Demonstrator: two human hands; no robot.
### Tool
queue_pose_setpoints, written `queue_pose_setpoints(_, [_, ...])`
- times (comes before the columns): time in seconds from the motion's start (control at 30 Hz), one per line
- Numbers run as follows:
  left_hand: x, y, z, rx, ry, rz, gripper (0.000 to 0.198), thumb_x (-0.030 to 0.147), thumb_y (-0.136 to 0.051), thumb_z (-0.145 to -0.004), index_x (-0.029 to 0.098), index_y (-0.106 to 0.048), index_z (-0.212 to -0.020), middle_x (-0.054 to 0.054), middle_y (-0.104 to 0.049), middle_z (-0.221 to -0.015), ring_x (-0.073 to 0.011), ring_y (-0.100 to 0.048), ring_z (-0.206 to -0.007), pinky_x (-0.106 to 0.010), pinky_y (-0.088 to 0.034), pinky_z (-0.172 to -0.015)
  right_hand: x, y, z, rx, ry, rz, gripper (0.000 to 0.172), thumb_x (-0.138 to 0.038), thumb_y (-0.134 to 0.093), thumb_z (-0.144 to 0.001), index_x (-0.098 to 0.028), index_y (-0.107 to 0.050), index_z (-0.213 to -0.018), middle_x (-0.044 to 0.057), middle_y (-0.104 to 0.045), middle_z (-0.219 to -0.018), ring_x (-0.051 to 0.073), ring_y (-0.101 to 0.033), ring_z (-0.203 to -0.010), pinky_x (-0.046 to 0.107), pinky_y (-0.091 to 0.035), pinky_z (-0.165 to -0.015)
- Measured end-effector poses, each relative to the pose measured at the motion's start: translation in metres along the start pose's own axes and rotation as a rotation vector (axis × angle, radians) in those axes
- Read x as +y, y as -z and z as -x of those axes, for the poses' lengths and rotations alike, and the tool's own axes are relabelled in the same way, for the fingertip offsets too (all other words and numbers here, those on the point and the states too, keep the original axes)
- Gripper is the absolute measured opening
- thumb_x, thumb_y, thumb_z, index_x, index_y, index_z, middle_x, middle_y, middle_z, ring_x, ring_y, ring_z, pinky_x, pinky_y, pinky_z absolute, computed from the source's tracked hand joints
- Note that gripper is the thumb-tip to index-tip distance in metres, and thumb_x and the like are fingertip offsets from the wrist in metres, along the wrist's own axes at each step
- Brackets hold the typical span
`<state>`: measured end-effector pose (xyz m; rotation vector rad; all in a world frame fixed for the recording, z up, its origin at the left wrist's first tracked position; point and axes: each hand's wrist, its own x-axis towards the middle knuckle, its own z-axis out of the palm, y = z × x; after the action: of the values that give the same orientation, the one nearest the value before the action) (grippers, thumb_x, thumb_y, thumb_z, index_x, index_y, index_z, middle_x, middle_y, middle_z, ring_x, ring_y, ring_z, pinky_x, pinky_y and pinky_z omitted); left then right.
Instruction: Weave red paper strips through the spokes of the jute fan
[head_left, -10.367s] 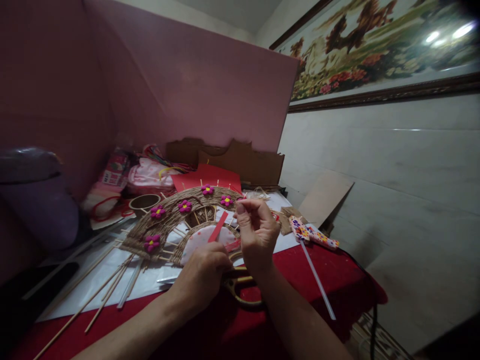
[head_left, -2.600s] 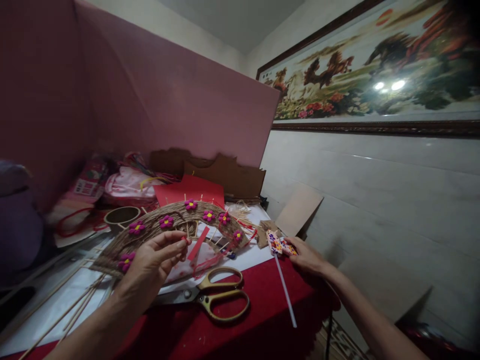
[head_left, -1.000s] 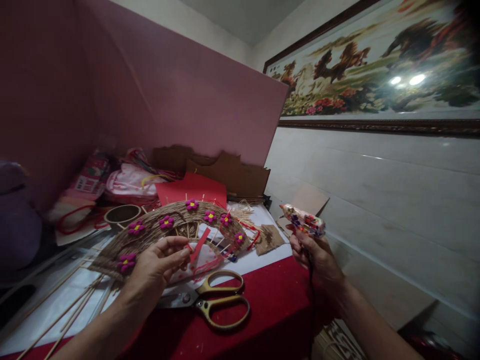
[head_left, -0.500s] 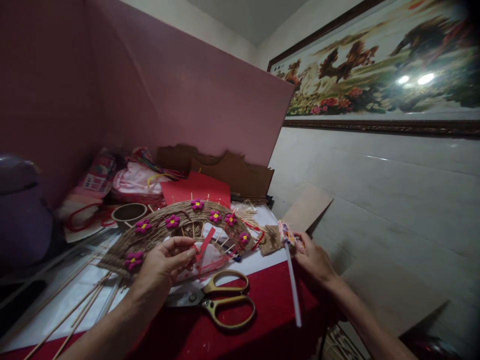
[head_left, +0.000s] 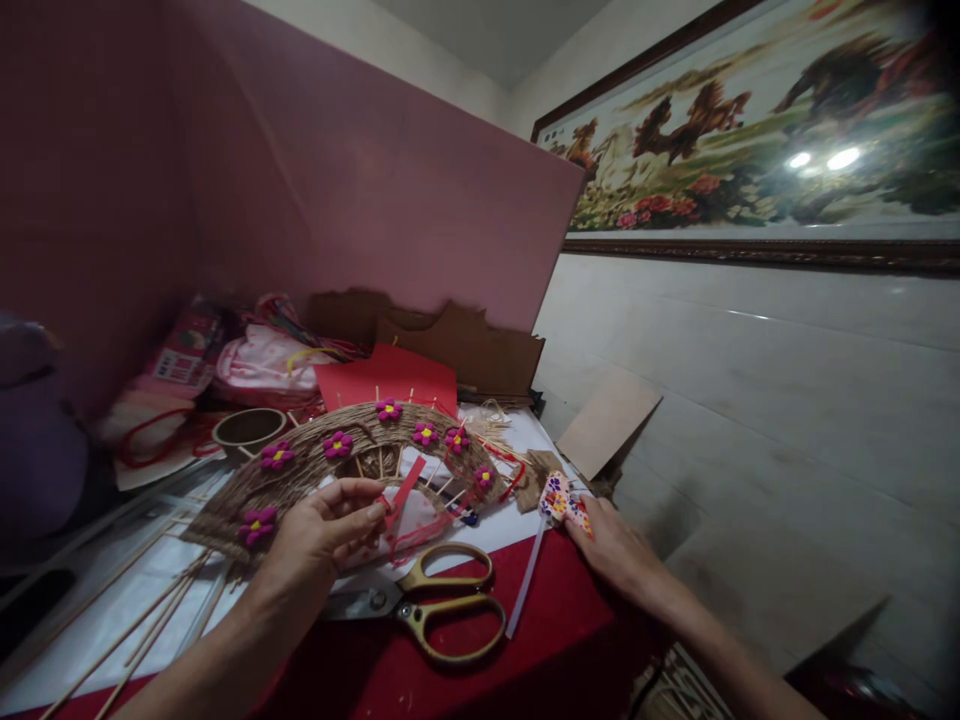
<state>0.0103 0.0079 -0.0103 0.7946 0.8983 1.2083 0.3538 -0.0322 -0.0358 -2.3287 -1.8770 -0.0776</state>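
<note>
My left hand (head_left: 330, 530) pinches a red strip (head_left: 406, 490), probably paper, in front of a brown twine-wrapped arch (head_left: 300, 470) decorated with purple and yellow flowers. Thin sticks poke out along the arch's edges. At the table's right edge, my right hand (head_left: 619, 550) has its fingers closed on the handle of a flower-patterned glue gun (head_left: 556, 497). A whitish glue stick (head_left: 527, 580) juts from it toward me. Large gold-handled scissors (head_left: 450, 605) lie on the red cloth between my hands, their blades partly behind my left forearm.
Loose wooden sticks (head_left: 154, 625) lie at left beside a tape roll (head_left: 249, 427). Red sheet (head_left: 390, 378) and torn cardboard (head_left: 465, 350) stand behind the arch. Bagged supplies (head_left: 262, 357) are piled at back left. A wall rises at right.
My right hand has lowered the glue gun and moved it slightly left; its glue stick has swung from pointing down-right to down-left. The left hand keeps the red strip, nearly still.
</note>
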Motion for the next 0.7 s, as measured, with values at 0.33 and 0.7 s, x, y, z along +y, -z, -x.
queue_pose_setpoints(0.33, [0.004,-0.004,0.004,0.042,0.047,0.005,0.032,0.007,-0.081,-0.049,0.012,-0.064,-0.076,-0.003,-0.068,-0.066,-0.0140,-0.063,-0.054,-0.027,-0.055,-0.051,-0.042,0.039,-0.070,0.107,0.123,0.064,0.021,-0.027,-0.047,-0.084,-0.023,-0.068,-0.086,0.005,-0.070,-0.094,0.021,-0.061,-0.089,0.027,-0.037,-0.065])
queue_pose_setpoints(0.7, [0.007,-0.005,0.004,0.065,0.064,0.029,0.031,0.006,-0.081,-0.048,0.012,-0.064,-0.072,-0.003,-0.068,-0.063,-0.0126,-0.062,-0.051,-0.022,-0.053,-0.048,-0.061,0.016,-0.133,-0.050,0.302,0.116,0.025,-0.016,-0.054,-0.075,-0.021,-0.064,-0.098,0.006,-0.069,-0.091,0.019,-0.061,-0.080,0.024,-0.035,-0.061])
